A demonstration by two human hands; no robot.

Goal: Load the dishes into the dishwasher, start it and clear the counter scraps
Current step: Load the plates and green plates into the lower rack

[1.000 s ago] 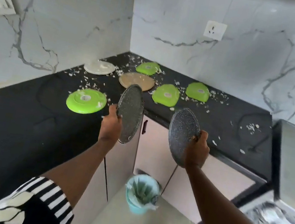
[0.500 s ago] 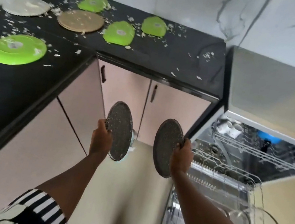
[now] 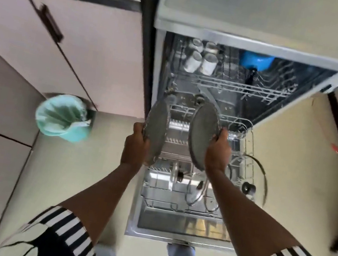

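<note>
Though glass lids (image 3: 248, 188) occupy the lower rack (image 3: 250, 140), left grip (image 3: 135, 147) clasps left speckled plate (image 3: 156, 129), right grip (image 3: 218, 153) right speckled plate (image 3: 201, 137), above it — start, scrap clearing pending.

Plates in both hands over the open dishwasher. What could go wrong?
1. The left hand grips the left plate and the right hand the right plate by the rim only; either might slip onto the lower rack.
2. Glass lids already stand in that rack; a plate lowered there could knock them.
</note>
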